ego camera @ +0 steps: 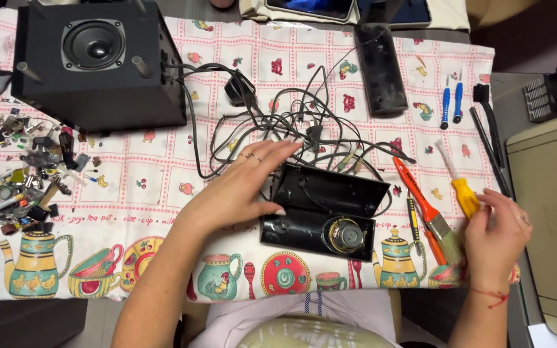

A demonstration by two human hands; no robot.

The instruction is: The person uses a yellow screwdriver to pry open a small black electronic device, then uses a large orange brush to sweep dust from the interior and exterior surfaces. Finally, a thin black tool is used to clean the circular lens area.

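My left hand (243,187) rests flat on the left end of an opened black speaker casing (330,193), thumb against its edge, fingers over the tangled black cables (291,122). A small round speaker driver (345,235) shows inside the casing's lower half. My right hand (498,235) closes its fingertips on the yellow handle of a screwdriver (464,193) lying on the patterned tablecloth (162,180). An orange-handled paintbrush (430,209) lies between the casing and that hand.
A large black subwoofer box (98,64) stands at the back left. A black cylinder speaker (381,67) lies at the back. Several small parts (20,174) are heaped at left. Two blue screwdrivers (451,100) and a grey device (549,212) are at right.
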